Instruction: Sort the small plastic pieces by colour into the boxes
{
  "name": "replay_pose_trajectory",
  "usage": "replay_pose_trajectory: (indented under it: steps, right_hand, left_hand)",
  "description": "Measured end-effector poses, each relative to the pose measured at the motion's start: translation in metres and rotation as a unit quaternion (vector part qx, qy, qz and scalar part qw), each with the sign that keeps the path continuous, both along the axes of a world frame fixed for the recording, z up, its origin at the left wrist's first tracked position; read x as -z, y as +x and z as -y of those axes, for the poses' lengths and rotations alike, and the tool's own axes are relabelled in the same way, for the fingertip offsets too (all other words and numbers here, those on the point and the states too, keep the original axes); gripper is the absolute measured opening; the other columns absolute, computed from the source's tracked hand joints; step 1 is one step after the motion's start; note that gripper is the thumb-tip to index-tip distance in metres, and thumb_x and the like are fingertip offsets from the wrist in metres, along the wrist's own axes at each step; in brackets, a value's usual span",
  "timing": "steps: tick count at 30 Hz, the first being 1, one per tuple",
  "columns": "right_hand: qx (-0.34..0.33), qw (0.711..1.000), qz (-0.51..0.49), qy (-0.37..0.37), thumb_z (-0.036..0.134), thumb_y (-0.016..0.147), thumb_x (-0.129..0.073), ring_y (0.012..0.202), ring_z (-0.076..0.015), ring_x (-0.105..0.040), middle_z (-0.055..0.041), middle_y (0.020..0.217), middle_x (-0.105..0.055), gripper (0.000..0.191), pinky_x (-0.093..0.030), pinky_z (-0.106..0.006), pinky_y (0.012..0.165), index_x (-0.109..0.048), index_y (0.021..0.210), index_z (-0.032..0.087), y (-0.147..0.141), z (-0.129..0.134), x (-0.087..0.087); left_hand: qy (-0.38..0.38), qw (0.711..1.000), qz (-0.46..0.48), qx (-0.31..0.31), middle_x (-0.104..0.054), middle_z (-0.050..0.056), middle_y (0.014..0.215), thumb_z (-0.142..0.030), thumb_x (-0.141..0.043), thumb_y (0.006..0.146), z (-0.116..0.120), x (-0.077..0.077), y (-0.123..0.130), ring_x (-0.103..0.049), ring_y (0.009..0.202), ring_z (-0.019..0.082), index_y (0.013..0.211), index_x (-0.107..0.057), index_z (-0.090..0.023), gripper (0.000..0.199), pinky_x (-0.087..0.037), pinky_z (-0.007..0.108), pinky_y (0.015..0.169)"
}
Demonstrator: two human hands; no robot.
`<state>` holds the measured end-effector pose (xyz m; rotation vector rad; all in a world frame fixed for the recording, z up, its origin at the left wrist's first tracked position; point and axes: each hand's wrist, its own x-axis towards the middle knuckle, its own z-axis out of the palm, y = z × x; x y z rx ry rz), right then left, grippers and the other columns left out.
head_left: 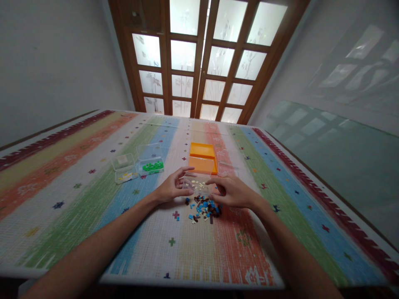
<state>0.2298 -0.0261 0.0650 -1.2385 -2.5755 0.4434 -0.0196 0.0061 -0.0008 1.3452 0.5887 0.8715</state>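
My left hand [175, 185] is at the left side of a clear plastic box [197, 189] that holds small cream pieces, its thumb and fingers gripping the box's edge. Over the right side of the same box, my right hand [229, 191] has its index finger and thumb apart, with nothing visible between them. Just in front of the box lies a loose pile of small blue, brown and cream pieces [204, 207] on the striped cloth.
An open orange box [202, 150] stands behind the clear one. To the left are clear boxes with green pieces [152, 166] and yellow pieces [125, 176]. Another clear container [227, 168] sits behind my right hand. The striped tablecloth [149, 245] covers the table.
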Motion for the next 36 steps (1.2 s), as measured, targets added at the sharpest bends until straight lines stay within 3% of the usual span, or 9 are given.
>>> replay_pose_trajectory:
  steps: [8, 17, 27, 36]
  right_hand:
    - [-0.020, 0.996, -0.074, -0.037, 0.028, 0.080, -0.065, 0.051, -0.0085, -0.044, 0.0057, 0.057, -0.050, 0.017, -0.031, -0.021, 0.053, -0.068, 0.089, 0.015, 0.006, 0.002, -0.009]
    - [-0.083, 0.980, 0.004, -0.182, 0.015, 0.077, -0.063, 0.052, -0.0087, -0.052, 0.0007, 0.062, -0.066, 0.019, -0.034, -0.019, 0.052, -0.079, 0.087, 0.016, 0.001, 0.003, -0.005]
    - [-0.079, 0.986, 0.072, -0.127, 0.012, 0.076, -0.065, 0.061, -0.0116, -0.057, -0.0016, 0.072, -0.073, 0.020, -0.035, -0.021, 0.059, -0.078, 0.089, 0.017, -0.016, 0.004, 0.009]
    - [-0.085, 0.982, 0.107, -0.128, 0.012, 0.079, -0.064, 0.061, -0.0120, -0.057, -0.0034, 0.074, -0.072, 0.015, -0.034, -0.022, 0.058, -0.077, 0.085, 0.015, -0.022, 0.008, 0.006]
  left_hand:
    - [-0.008, 1.000, -0.005, -0.016, -0.059, 0.011, 0.125, -0.017, -0.086, 0.064, -0.001, -0.001, 0.000, -0.063, 0.098, 0.019, 0.134, -0.049, -0.024, 0.078, -0.048, 0.043, 0.094]
    - [-0.012, 1.000, -0.002, -0.024, -0.059, 0.010, 0.125, -0.015, -0.085, 0.065, -0.001, -0.002, 0.000, -0.062, 0.088, 0.014, 0.133, -0.049, -0.023, 0.077, -0.051, 0.038, 0.090]
    - [-0.006, 1.000, -0.011, -0.025, -0.058, 0.011, 0.125, -0.017, -0.085, 0.065, -0.001, -0.002, 0.000, -0.062, 0.093, 0.016, 0.134, -0.050, -0.023, 0.078, -0.049, 0.040, 0.092]
    - [0.003, 1.000, -0.019, -0.022, -0.058, 0.011, 0.126, -0.017, -0.084, 0.065, -0.001, -0.003, 0.000, -0.061, 0.090, 0.015, 0.133, -0.050, -0.023, 0.077, -0.048, 0.039, 0.091]
